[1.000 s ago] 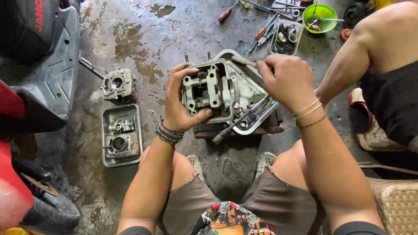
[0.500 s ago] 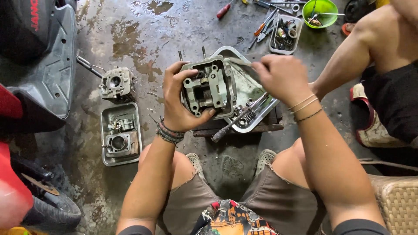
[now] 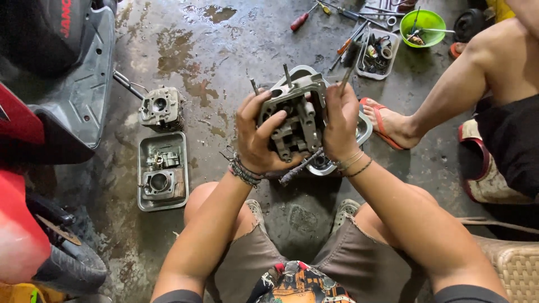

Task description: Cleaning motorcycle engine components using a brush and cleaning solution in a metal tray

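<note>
On the wet concrete floor at the left, a grey finned engine cylinder stands above a rectangular metal tray with more removed engine parts. In the middle, the left hand and right hand both grasp a grey cast-metal cylinder head, lifted over a round metal basin. The engine looks already dismantled; at the right wait scattered screwdrivers and a green plastic bowl.
</note>
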